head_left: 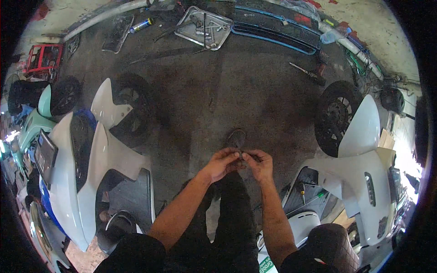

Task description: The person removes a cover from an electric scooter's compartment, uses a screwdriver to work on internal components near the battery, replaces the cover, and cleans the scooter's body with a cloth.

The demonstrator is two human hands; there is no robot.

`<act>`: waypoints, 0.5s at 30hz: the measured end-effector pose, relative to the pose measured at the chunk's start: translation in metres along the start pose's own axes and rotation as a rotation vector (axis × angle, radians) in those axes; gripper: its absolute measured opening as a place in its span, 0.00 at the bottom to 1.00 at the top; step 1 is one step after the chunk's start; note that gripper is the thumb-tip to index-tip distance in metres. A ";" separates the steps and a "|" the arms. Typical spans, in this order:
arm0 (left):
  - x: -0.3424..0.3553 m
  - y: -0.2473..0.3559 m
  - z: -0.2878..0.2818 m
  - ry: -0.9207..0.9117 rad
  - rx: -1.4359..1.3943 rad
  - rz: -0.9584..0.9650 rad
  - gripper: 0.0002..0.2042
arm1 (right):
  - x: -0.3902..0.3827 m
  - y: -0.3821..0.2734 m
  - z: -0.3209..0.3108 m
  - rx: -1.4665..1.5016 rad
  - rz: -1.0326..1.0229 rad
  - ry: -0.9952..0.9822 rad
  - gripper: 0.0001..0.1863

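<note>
My left hand (pixel 221 164) and my right hand (pixel 258 164) meet in front of my dark trousers, thumbs and fingertips pinched together. Between the fingertips is a small dark piece (pixel 240 155), too small to name. Just beyond the fingers a thin curved outline (pixel 237 133) shows against the dark floor; whether it is a shoe tip or a loop joined to the piece, I cannot tell.
White scooters stand on the left (pixel 68 177) and right (pixel 364 182). Beyond lie a metal tray (pixel 218 28) with tools, a blue-edged black toolbox (pixel 275 29), a drill-like tool (pixel 309 73) and a spray can (pixel 141 25). A red rack (pixel 44 58) stands far left.
</note>
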State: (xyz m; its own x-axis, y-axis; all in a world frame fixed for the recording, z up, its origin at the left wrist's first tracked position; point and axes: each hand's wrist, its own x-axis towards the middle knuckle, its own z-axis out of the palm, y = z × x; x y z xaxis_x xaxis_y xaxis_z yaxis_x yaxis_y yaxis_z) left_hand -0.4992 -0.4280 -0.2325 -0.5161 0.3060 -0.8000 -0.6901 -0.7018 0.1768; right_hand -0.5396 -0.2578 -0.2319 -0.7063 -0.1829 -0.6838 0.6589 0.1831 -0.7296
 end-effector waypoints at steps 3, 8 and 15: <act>0.022 0.022 0.017 -0.062 -0.100 0.076 0.11 | 0.026 -0.017 -0.009 0.118 0.016 -0.014 0.11; 0.049 0.071 0.046 0.085 0.017 0.143 0.11 | 0.063 -0.077 0.006 0.170 -0.040 0.081 0.10; 0.122 0.180 0.042 0.032 0.310 0.280 0.11 | 0.176 -0.142 0.025 -0.094 -0.077 0.028 0.14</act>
State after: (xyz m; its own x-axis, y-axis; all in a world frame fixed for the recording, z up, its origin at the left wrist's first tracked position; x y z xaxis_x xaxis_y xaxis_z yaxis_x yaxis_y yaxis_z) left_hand -0.7077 -0.4907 -0.2741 -0.6925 0.1071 -0.7134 -0.6482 -0.5265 0.5501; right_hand -0.7506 -0.3403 -0.2491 -0.7618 -0.1728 -0.6243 0.5764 0.2591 -0.7750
